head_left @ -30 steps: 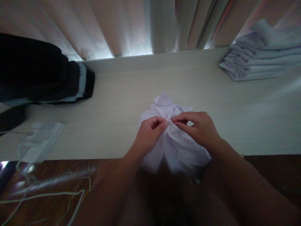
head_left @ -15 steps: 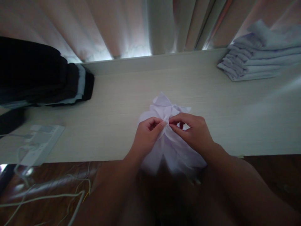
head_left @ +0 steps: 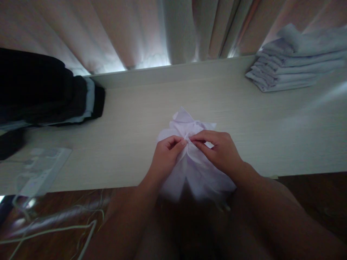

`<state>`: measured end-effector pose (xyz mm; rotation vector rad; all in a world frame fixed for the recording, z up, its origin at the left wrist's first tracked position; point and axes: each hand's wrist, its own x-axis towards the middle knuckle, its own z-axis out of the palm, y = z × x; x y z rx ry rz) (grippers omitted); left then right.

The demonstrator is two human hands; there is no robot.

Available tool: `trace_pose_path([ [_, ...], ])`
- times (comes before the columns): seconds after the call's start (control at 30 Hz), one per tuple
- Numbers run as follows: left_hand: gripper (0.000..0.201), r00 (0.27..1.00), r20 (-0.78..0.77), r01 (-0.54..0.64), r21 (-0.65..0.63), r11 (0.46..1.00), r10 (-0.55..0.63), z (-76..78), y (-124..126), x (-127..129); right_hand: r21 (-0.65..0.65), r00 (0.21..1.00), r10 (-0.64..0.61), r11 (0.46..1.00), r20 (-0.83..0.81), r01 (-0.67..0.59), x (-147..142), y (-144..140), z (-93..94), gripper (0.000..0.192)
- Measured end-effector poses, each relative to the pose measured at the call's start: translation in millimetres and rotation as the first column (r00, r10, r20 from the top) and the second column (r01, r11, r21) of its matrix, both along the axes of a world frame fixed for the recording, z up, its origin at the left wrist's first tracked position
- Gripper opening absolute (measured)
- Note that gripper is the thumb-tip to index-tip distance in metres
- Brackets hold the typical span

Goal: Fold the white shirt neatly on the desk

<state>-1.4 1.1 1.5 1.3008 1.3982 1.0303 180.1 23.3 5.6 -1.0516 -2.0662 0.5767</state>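
A thin white shirt with pointed, collar-like corners at its far end lies bunched at the table's front edge and hangs over it. My left hand pinches a gathered spot of its cloth between thumb and forefinger. Close beside it, my right hand pinches the same gathered spot from the right, thumb and forefinger together. The fingertips almost meet. Whether a button or only cloth sits between them is too small to tell.
The pale table runs across the view below a curtain. Dark folded clothes are piled at left, folded pale clothes at back right. A white power strip with cables is at front left.
The whole view has shifted slightly, with table and piles now a little farther left. Both hands keep pinching the shirt; the right fingertips have closed in a little.
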Motion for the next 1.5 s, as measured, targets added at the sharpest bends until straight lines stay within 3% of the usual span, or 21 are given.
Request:
trace_pose_path([
  [0.47, 0.019, 0.991, -0.098, 0.098, 0.054, 0.994, -0.093, -2.2, 1.2, -5.3, -0.138, 0.997, 0.076, 0.988, -0.004, -0.076, 9.5, 5.9, 0.4, 0.012],
  [0.7, 0.020, 0.988, -0.113, 0.109, 0.050, 0.993, -0.103, -1.2, -0.1, -4.7, -0.147, 0.996, 0.091, 0.985, -0.002, -0.090, 11.9, 7.5, 4.3, 0.010],
  [0.93, 0.018, 0.998, -0.018, 0.059, 0.011, 0.998, -0.058, -1.3, -0.8, -1.2, -0.119, 0.995, 0.093, 0.988, -0.032, -0.096, 8.8, 6.8, 4.1, 0.008],
  [1.2, 0.021, 0.973, 0.223, 0.060, 0.011, 0.998, -0.061, -15.6, -1.5, 0.8, -0.051, 0.994, 0.083, 0.995, -0.071, -0.087, 5.2, 5.4, -0.4, 0.009],
  [1.5, 0.015, 0.986, 0.161, 0.035, 0.023, 0.999, -0.038, -14.9, 2.1, -0.9, 0.003, 0.993, 0.106, 0.994, -0.046, -0.106, 0.4, 4.4, -4.8, 0.010],
])
